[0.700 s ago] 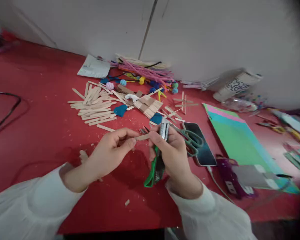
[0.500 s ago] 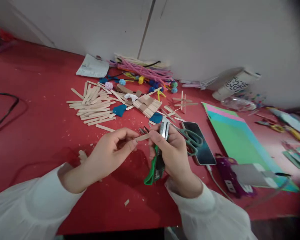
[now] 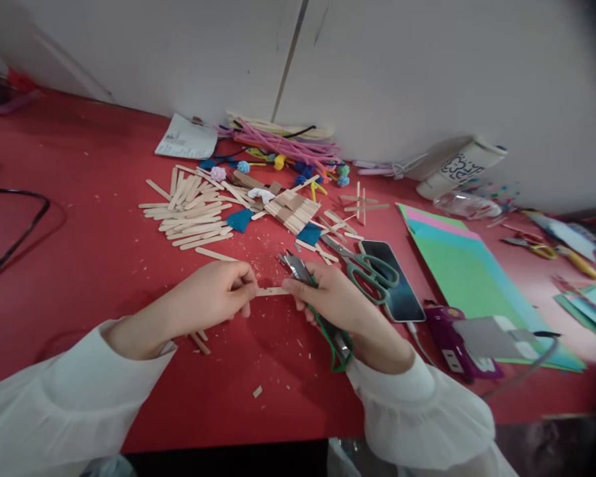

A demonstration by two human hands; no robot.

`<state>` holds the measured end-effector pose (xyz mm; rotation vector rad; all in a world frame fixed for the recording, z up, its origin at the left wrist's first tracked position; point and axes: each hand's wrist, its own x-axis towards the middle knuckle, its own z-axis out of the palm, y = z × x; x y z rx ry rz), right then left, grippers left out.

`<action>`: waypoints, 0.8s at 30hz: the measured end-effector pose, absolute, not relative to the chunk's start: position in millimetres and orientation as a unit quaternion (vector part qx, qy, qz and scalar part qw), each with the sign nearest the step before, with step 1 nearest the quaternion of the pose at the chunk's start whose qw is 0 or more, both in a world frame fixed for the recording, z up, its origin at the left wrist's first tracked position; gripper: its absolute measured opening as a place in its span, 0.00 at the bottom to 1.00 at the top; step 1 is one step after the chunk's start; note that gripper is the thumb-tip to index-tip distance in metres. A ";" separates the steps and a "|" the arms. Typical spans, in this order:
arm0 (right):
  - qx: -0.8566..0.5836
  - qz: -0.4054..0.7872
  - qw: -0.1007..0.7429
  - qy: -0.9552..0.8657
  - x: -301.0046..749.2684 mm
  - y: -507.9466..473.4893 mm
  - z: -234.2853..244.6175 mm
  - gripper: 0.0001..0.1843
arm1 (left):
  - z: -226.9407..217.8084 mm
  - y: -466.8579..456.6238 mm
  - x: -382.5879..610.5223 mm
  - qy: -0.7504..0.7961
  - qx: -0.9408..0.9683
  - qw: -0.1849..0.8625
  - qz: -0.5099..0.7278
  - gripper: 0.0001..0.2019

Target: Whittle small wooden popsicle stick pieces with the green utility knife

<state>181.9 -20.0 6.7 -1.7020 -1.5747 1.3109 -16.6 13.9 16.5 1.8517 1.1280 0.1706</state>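
Note:
A short wooden craft stick (image 3: 271, 291) is stretched level between my two hands, above the red table. My left hand (image 3: 216, 291) pinches its left end with curled fingers. At the other end, my right hand (image 3: 330, 291) has its thumb and fingers closed on the stick and also grips a green-handled metal hand tool (image 3: 298, 267). The tool's metal head points away from me to the left, and its green handle (image 3: 338, 354) shows below the palm. The tool's exact kind is partly hidden by my fingers. Wood chips lie scattered around both hands.
A pile of craft sticks (image 3: 193, 215) lies beyond my left hand, beside a panel of joined sticks (image 3: 295, 211). Green-handled scissors (image 3: 372, 278) overlap a phone (image 3: 407, 298) at right, near coloured sheets (image 3: 467, 278) and a purple device (image 3: 444, 331). Pipe cleaners (image 3: 288, 142) lie by the wall.
My hands have moved slightly apart, showing the stick now level instead of slanted. The tool has swung in my right hand, its head now tipped leftward and its handle toward my wrist.

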 end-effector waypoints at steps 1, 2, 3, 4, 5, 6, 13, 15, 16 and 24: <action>-0.631 0.444 0.221 -0.596 183.2 -20.5 5.7 0.12 | 16.9 14.0 -17.6 0.463 0.772 0.431 0.060 0.09; -0.639 0.401 0.213 -0.620 184.2 -21.4 5.0 0.11 | 16.8 14.2 -18.2 0.468 0.789 0.395 0.052 0.09; -0.643 0.355 0.212 -0.645 184.9 -22.6 4.7 0.12 | 16.0 14.3 -18.4 0.472 0.805 0.357 0.048 0.08; -0.641 0.315 0.212 -0.667 185.3 -24.2 4.7 0.14 | 14.7 14.3 -18.3 0.471 0.820 0.322 0.047 0.08; -0.632 0.286 0.210 -0.689 185.4 -26.3 4.8 0.16 | 12.8 14.3 -17.9 0.467 0.834 0.290 0.047 0.08; -0.618 0.270 0.208 -0.709 185.4 -28.7 4.9 0.17 | 10.5 14.1 -17.5 0.453 0.850 0.263 0.050 0.07; -0.545 0.224 0.189 -0.786 187.8 -54.7 -3.3 0.25 | -0.4 11.3 -18.3 0.413 0.888 0.194 0.049 0.02; -0.560 0.200 0.187 -0.782 190.0 -63.3 -3.8 0.24 | -2.7 11.8 -19.0 0.389 0.898 0.196 0.058 0.04; -0.565 0.188 0.185 -0.782 191.0 -67.2 -2.7 0.23 | -4.2 12.0 -18.9 0.378 0.901 0.203 0.060 0.04; -0.551 0.111 0.009 -0.827 195.5 -85.1 19.8 0.24 | -0.6 -7.5 -14.0 0.362 0.914 0.174 0.055 0.07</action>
